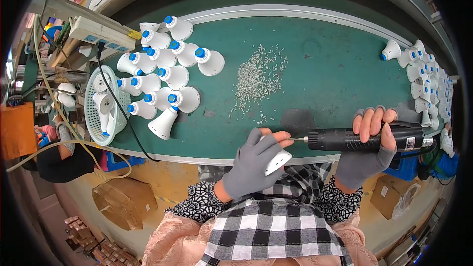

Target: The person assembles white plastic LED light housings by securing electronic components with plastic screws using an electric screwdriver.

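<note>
My left hand (253,162), in a grey fingerless glove, is closed around a white plastic housing (279,163) near the table's front edge. Most of that housing is hidden behind the palm and fingers. In my right hand (370,150), gloved the same way, lies a black electric screwdriver (335,139), held level and pointing left. Its thin metal bit (298,139) reaches to the fingertips of my left hand. Beyond both hands a loose pile of small silvery screws (256,79) is spread over the green tabletop (325,79).
White cone-shaped housings with blue caps (186,100) stand grouped at the left; more (421,91) crowd the right end. A pale green basket (88,111) holds white parts. A black cable (123,118) hangs from a power strip (101,37). Cardboard boxes (123,202) sit below.
</note>
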The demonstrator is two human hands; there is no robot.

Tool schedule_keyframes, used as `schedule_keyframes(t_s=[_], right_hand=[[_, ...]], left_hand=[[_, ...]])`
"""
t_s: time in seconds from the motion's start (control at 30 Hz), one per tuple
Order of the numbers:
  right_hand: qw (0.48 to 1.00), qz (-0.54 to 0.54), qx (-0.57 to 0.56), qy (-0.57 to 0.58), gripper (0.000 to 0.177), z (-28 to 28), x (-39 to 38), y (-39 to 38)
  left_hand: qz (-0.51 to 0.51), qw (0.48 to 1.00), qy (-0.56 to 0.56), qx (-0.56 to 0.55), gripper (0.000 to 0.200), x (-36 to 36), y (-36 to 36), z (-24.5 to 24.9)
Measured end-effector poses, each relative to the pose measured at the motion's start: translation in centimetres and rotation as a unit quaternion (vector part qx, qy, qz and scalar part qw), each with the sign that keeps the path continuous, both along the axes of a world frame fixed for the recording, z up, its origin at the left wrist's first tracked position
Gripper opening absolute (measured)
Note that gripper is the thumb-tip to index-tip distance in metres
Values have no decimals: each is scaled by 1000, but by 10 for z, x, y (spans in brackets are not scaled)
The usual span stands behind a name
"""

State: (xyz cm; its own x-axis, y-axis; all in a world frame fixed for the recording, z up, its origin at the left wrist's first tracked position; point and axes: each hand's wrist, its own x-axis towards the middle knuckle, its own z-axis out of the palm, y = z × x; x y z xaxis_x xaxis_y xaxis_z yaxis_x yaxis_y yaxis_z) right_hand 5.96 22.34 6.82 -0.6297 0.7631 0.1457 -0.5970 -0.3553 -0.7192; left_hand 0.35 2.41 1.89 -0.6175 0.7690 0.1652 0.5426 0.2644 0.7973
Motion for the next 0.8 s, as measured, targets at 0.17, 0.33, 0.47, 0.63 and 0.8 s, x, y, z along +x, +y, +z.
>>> schedule_keyframes(t_s=[0.17, 0.33, 0.47, 0.63, 0.8], right_hand=[[1000, -13, 4, 16, 19, 1, 4, 3], [993, -106, 8, 56, 20, 15, 21, 13], [990, -95, 76, 70, 19, 24, 41, 11], [987, -119, 101, 38, 34, 21, 58, -16], [986, -104, 125, -24, 39, 19, 63, -25]], left_hand=[[7, 995, -98, 28, 35, 0, 6, 0], [64, 923, -364, 109, 28, -2, 18, -12], [127, 844, -507, 122, 29, 2, 34, -17], [151, 857, -482, 98, 31, 11, 41, -18], [156, 863, -472, 94, 31, 14, 42, -20]])
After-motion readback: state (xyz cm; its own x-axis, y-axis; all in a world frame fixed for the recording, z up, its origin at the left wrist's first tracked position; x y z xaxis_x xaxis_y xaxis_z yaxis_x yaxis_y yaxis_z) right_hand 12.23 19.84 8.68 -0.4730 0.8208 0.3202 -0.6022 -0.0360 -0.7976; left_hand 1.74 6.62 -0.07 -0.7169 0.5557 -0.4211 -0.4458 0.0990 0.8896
